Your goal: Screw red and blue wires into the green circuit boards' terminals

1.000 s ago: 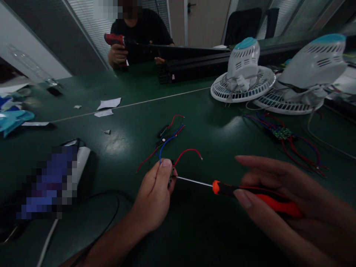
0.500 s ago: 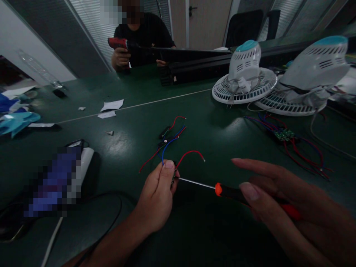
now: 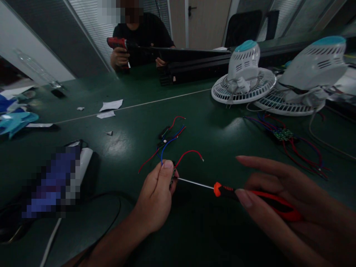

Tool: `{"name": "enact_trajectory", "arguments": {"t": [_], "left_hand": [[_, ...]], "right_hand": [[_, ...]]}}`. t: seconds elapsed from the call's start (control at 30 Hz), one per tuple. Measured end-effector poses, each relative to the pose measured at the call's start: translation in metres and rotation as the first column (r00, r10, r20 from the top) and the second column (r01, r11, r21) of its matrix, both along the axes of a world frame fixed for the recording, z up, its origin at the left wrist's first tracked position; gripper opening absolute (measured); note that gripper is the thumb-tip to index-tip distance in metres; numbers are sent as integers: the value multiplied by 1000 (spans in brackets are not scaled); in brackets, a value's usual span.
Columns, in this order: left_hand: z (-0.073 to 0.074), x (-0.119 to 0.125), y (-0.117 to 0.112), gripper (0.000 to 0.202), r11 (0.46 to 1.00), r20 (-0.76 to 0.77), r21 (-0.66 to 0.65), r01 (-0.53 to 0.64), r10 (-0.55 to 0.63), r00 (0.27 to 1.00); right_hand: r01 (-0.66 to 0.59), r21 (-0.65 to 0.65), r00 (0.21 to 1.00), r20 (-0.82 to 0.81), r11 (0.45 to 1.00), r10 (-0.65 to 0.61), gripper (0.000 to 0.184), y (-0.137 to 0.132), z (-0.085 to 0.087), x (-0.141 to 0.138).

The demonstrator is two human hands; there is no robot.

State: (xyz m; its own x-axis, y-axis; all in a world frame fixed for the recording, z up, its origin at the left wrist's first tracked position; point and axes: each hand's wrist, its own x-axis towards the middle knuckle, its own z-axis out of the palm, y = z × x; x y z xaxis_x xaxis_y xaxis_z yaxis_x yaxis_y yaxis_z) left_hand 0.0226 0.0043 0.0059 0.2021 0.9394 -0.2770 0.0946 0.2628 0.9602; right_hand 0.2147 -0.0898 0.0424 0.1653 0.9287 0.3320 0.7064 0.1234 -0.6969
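My left hand (image 3: 157,194) pinches a small circuit board (image 3: 172,176) just above the green table (image 3: 211,129); red and blue wires (image 3: 169,142) trail away from it. My right hand (image 3: 289,207) grips a red-and-black screwdriver (image 3: 250,198) between thumb and fingers, with the index finger stretched out. The metal tip of the screwdriver touches the board at my left fingertips.
Two white fan halves (image 3: 243,79) (image 3: 308,83) lie face down at the back right, beside a green board with wires (image 3: 283,135). Paper scraps (image 3: 111,105) lie on the left. Across the table a person holds a red drill (image 3: 118,44) to a black bar (image 3: 194,63).
My right fingers have shifted along the screwdriver handle, as in turning it. The left hand and the board have stayed in place.
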Motion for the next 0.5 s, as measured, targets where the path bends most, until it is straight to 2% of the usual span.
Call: {"name": "enact_trajectory", "arguments": {"t": [0.5], "left_hand": [[-1, 0, 0, 43, 1000, 21, 12, 1, -1, 1000]], "right_hand": [[20, -8, 1000, 21, 1000, -20, 36, -4, -1, 2]]}}
